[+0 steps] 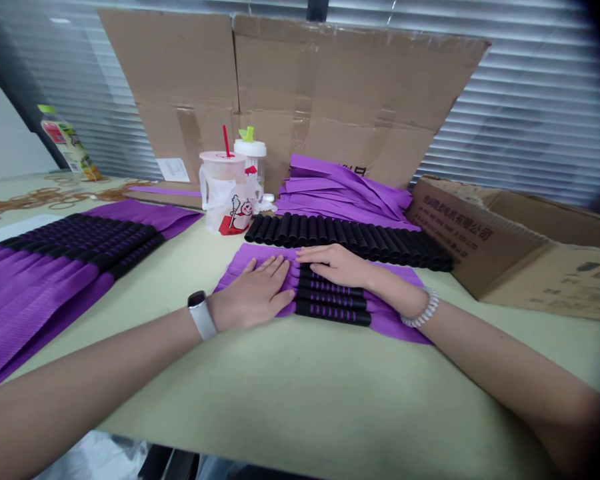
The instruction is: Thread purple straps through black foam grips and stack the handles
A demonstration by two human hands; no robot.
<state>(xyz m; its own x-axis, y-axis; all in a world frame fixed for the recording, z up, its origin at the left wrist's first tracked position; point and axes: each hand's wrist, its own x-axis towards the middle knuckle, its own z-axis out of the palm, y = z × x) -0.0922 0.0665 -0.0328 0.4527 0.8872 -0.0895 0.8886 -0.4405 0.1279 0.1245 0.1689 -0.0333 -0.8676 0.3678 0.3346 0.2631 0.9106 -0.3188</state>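
Note:
My left hand (255,293), with a watch on its wrist, lies flat on the left part of some purple strips (397,323), fingers stretched out. Black slotted sleeves (333,313) sit around the middle of these strips, side by side, and purple shows through their slots. Across the far sleeves rests my right hand (337,265), palm down with its fingers extended; a beaded bracelet circles that wrist. It covers part of the sleeves beneath. Just beyond both hands runs a row of loose black tubes (340,235).
Behind the tubes lies a heap of purple strips (335,187). A sleeved bundle (75,267) is at left. A cup with a red straw (225,193), a white-lidded bottle (253,157) and a drink bottle (73,147) stand farther back. An open carton (480,240) is at right.

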